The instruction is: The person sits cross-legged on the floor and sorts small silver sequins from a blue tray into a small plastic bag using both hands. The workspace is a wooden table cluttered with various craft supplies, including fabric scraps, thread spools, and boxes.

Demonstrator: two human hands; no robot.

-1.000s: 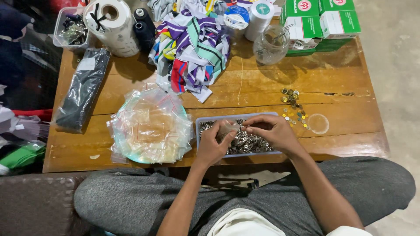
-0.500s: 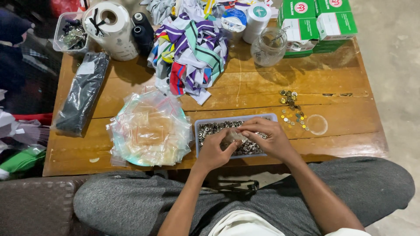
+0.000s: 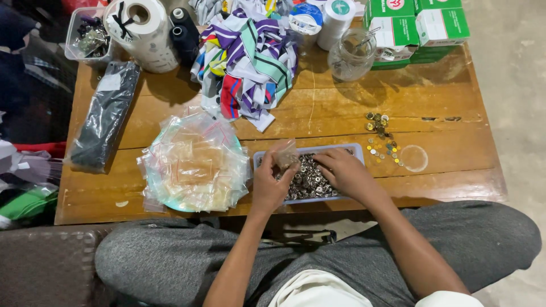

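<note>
Fingers of the left hand (image 3: 272, 181) are pinching a small clear bag (image 3: 286, 156) upright; right hand (image 3: 343, 171) fingers are curling, digging into metal rings (image 3: 307, 181) in the shallow tray (image 3: 357, 149) directly beneath. Advisable: keeping the bag's mouth over the tray, catching spills. Loose gold pieces (image 3: 382, 135) are lying just beyond the right fingers.
</note>
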